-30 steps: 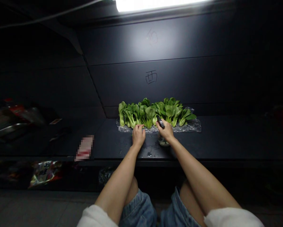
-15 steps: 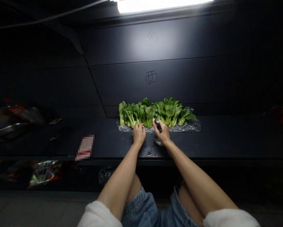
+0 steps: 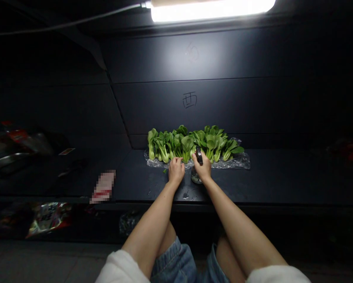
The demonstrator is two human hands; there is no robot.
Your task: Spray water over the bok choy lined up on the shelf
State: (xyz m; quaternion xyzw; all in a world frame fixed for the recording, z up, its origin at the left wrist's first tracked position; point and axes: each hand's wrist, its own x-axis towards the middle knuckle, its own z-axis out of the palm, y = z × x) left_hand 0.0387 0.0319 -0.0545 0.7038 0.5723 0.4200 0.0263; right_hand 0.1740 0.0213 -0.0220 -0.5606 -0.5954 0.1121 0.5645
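My right hand [image 3: 203, 167] is closed around a spray bottle [image 3: 196, 177] with a dark trigger head and a clear body. Bunches of bok choy [image 3: 186, 145] stand in rows against the back panel, leaves up and pale stems down. Beneath them lies a crinkled clear plastic sheet [image 3: 241, 162]. At the front edge of the greens is my left hand [image 3: 176, 169], palm down, its slightly bent fingers a little apart and near the stem bases. No object shows in it; whether the fingertips touch the stems I cannot tell.
Water drops and a leaf scrap [image 3: 165, 171] lie on the dark shelf [image 3: 282, 177]. A pixelated card [image 3: 103, 186] sits at its front edge. To the left are a metal tray [image 3: 8, 159] and blurred packages. A lamp [image 3: 211, 10] hangs above; bagged goods [image 3: 49, 217] lie below.
The view has tilted slightly upward. My left hand has shifted a little to the right along the front of the bok choy. My right hand still grips the spray bottle.
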